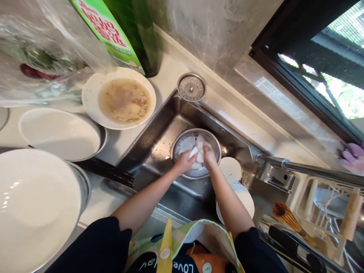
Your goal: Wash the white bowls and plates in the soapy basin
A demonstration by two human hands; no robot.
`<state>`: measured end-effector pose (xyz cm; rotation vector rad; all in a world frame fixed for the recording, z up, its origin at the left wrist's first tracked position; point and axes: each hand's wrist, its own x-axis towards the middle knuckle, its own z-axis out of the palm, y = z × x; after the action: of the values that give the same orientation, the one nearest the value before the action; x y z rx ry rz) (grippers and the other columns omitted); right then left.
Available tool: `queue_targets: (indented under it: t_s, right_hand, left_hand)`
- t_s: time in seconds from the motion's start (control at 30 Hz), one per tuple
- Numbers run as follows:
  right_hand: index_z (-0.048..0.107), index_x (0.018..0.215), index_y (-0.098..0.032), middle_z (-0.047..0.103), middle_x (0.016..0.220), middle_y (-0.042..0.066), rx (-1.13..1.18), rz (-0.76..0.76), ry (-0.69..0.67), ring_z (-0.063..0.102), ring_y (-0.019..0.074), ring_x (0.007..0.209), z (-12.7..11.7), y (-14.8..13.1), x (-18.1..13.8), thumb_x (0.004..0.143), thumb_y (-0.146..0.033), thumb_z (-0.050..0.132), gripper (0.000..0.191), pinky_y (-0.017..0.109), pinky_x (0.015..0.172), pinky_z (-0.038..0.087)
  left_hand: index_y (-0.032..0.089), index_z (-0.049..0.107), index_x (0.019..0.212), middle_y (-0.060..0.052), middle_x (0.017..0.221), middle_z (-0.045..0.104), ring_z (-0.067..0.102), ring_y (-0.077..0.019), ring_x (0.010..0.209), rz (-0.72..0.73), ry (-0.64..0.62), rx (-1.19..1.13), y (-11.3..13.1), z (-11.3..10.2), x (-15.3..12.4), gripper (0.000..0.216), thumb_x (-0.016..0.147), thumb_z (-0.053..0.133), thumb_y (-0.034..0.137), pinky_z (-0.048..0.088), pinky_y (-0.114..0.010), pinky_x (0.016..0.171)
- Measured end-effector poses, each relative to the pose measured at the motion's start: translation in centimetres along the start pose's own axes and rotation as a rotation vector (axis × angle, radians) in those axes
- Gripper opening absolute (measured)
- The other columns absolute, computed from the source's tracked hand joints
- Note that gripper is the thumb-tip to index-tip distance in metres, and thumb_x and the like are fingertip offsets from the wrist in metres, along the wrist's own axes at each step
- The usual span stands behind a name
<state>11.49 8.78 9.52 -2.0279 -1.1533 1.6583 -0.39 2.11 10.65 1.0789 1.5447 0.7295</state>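
Both my hands are down in a round metal bowl point(179, 140) that sits in the steel sink point(153, 148). The bowl holds several pale white chunks point(187, 145) in water. My left hand point(184, 162) is closed on one white chunk point(193, 152) at the bowl's near side. My right hand point(209, 155) rests among the chunks beside it, fingers curled round another white piece point(200, 156).
White plates point(238, 189) lie in the sink right of the bowl. A plate of brownish liquid point(124, 99), white bowls point(58, 132) and black chopsticks point(109, 171) stand on the counter at left. A green bottle point(125, 34), a sink strainer point(191, 87), a faucet point(298, 167) and a dish rack point(327, 204) surround the sink.
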Motion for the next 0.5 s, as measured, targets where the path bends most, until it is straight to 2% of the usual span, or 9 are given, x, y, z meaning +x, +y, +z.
queue_targets:
  t_s: [0.07, 0.13, 0.2, 0.27, 0.33, 0.4, 0.43, 0.5]
  right_hand:
    - [0.06, 0.065, -0.016, 0.059, 0.051, 0.002, 0.079, 0.206, -0.039, 0.059, 0.0182, 0.053, -0.5, 0.0, 1.8, 0.085, -0.041, 0.046, 0.034, 0.03, 0.055, 0.049]
    - [0.058, 0.064, -0.016, 0.056, 0.047, 0.001, 0.115, 0.241, -0.038, 0.055, 0.0168, 0.047, -0.8, 0.2, 2.4, 0.084, -0.041, 0.046, 0.034, 0.028, 0.05, 0.046]
    - [0.06, 0.069, -0.015, 0.06, 0.054, 0.002, 0.089, 0.12, 0.016, 0.058, 0.0165, 0.052, -1.0, 0.3, 1.4, 0.085, -0.043, 0.043, 0.036, 0.027, 0.052, 0.046]
    - [0.064, 0.078, -0.015, 0.066, 0.067, 0.004, -0.024, -0.087, 0.066, 0.062, 0.0177, 0.065, -0.8, 0.1, -0.7, 0.085, -0.047, 0.041, 0.04, 0.027, 0.061, 0.047]
    - [0.066, 0.089, -0.017, 0.069, 0.083, 0.005, -0.166, -0.316, 0.058, 0.064, 0.0195, 0.082, -0.4, -0.4, -3.0, 0.086, -0.049, 0.04, 0.041, 0.028, 0.074, 0.047]
    - [0.066, 0.098, -0.019, 0.069, 0.095, 0.006, -0.256, -0.47, 0.013, 0.062, 0.0202, 0.095, 0.1, -1.2, -4.5, 0.088, -0.047, 0.039, 0.04, 0.03, 0.085, 0.044]
    - [0.066, 0.097, -0.019, 0.069, 0.095, 0.006, -0.278, -0.501, -0.005, 0.061, 0.0202, 0.096, 0.3, -1.5, -4.7, 0.088, -0.046, 0.038, 0.039, 0.031, 0.087, 0.044]
    - [0.066, 0.086, -0.018, 0.069, 0.083, 0.006, -0.281, -0.447, -0.027, 0.063, 0.0205, 0.088, 0.3, -1.9, -4.1, 0.088, -0.044, 0.039, 0.038, 0.031, 0.083, 0.045]
  left_hand:
    - [0.011, 0.064, 0.089, -0.003, 0.067, 0.063, 0.053, -0.0128, 0.059, 0.029, -0.043, -0.07, 0.3, 0.3, -0.4, 0.036, 0.084, 0.047, 0.042, 0.037, -0.022, 0.054]
    - [0.011, 0.064, 0.089, -0.004, 0.069, 0.063, 0.054, -0.0131, 0.061, 0.039, -0.06, -0.114, 0.6, 0.4, -0.7, 0.038, 0.084, 0.047, 0.044, 0.038, -0.022, 0.054]
    - [0.011, 0.063, 0.085, -0.003, 0.067, 0.062, 0.053, -0.0131, 0.061, 0.034, -0.048, -0.113, 0.8, 0.4, -0.7, 0.036, 0.083, 0.046, 0.043, 0.037, -0.022, 0.054]
    - [0.012, 0.062, 0.079, -0.003, 0.065, 0.06, 0.052, -0.0131, 0.06, 0.023, -0.037, -0.076, 0.7, 0.3, -0.4, 0.029, 0.082, 0.048, 0.037, 0.037, -0.023, 0.055]
    - [0.012, 0.06, 0.072, -0.003, 0.062, 0.059, 0.051, -0.0134, 0.059, -0.023, -0.018, -0.011, 0.3, 0.3, 0.0, 0.019, 0.077, 0.05, 0.028, 0.036, -0.024, 0.056]
    - [0.013, 0.058, 0.066, -0.003, 0.06, 0.058, 0.05, -0.0138, 0.059, -0.067, -0.007, 0.043, -0.1, 0.3, 0.3, 0.012, 0.072, 0.053, 0.022, 0.035, -0.024, 0.056]
    - [0.014, 0.058, 0.064, -0.003, 0.059, 0.058, 0.05, -0.0139, 0.059, -0.071, -0.01, 0.044, -0.4, 0.3, 0.4, 0.011, 0.071, 0.054, 0.021, 0.035, -0.024, 0.056]
    - [0.014, 0.058, 0.067, -0.002, 0.06, 0.058, 0.05, -0.0134, 0.06, -0.04, -0.032, -0.022, -0.6, 0.3, 0.5, 0.011, 0.072, 0.053, 0.022, 0.035, -0.023, 0.056]
